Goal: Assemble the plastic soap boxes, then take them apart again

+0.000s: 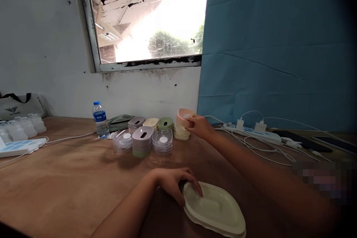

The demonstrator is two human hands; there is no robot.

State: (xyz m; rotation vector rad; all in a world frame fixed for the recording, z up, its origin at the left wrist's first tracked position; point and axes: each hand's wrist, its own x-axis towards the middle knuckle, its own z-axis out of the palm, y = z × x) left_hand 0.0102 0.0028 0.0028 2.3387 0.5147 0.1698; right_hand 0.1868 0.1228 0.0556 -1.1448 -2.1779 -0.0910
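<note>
My right hand reaches to the back of the table and pinches the rim of a pink cup-like container, which is on or just above a stack of cream containers; whether they touch I cannot tell. Near the front, my left hand grips the left edge of a pale green oval tray, thumb outside and fingers inside its rim. The tray seems doubled at its edge. Left of the cream stack stand clear plastic lids and a lilac slotted piece on a stack.
More clear lids, a green slotted piece, a grey-green pouch and a water bottle stand at the back. White cables and a power strip lie at right. White bottles and another power strip are far left.
</note>
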